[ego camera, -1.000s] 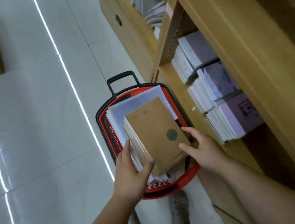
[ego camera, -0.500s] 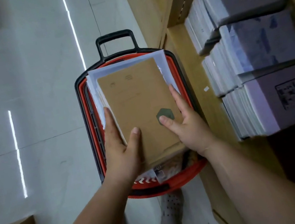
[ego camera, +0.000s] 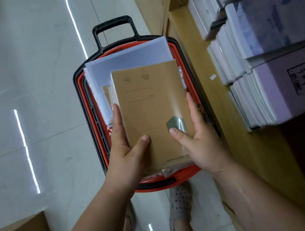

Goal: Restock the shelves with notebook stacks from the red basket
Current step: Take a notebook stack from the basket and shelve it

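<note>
Brown notebook stack, perhaps wrapped, over red basket, clasped between left hand and right hand fingers

A single wide-angle camera sits on the person's head and looks almost straight down. Both forearms enter from the bottom edge and reach the left hand and right hand, which grip a brown notebook stack close under the lens at mid-frame. Farther below lie the red basket, the tiled floor and the person's shoes; the wooden shelf takes the right side
</note>
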`<state>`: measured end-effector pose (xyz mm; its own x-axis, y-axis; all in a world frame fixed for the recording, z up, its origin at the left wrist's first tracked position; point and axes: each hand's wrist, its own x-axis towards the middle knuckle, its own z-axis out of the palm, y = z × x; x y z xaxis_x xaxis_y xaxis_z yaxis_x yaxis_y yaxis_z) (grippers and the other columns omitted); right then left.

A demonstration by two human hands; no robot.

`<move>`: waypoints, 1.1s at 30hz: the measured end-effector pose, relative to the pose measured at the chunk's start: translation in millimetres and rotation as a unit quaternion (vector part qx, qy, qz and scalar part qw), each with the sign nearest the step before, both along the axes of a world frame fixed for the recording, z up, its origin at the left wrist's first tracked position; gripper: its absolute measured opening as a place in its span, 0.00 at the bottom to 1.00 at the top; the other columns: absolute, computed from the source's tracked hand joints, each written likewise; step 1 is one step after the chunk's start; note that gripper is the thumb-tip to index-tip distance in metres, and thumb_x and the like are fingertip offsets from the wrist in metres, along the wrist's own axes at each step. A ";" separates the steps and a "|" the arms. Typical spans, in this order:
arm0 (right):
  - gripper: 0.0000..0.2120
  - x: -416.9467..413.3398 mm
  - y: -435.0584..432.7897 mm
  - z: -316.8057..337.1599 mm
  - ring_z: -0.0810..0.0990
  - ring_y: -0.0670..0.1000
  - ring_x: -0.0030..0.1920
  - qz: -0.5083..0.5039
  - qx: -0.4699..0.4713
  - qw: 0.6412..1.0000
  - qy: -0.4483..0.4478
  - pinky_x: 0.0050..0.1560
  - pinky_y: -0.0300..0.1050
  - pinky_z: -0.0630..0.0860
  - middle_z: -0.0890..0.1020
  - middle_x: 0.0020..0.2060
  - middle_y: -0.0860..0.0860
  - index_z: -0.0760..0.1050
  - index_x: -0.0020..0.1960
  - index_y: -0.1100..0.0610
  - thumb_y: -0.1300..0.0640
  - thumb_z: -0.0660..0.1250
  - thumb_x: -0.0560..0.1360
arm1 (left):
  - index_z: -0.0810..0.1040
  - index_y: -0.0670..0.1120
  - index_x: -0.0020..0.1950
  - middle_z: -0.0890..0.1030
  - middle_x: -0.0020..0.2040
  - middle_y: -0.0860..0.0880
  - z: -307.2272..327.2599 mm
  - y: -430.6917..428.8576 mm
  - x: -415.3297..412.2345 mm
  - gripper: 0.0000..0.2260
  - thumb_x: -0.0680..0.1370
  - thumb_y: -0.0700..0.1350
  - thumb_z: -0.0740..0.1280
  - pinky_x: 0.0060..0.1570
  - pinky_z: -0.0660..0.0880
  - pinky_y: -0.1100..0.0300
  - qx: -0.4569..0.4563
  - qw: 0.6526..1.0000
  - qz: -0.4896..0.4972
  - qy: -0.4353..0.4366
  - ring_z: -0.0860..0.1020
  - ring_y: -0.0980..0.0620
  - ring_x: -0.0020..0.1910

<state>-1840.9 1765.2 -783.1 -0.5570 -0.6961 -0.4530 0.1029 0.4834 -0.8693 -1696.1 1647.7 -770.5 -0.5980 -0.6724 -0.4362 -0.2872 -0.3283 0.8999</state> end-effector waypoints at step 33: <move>0.43 38.1 22.7 2.8 0.62 0.33 0.72 -0.039 0.031 0.997 -0.060 0.71 0.37 0.62 0.59 0.71 0.25 0.43 0.78 0.29 0.52 0.70 0.80 | 0.44 0.79 0.73 0.70 0.71 0.65 20.4 5.2 27.6 0.46 0.79 0.39 0.70 0.64 0.78 0.49 0.058 0.994 -0.077 -0.044 0.77 0.57 0.66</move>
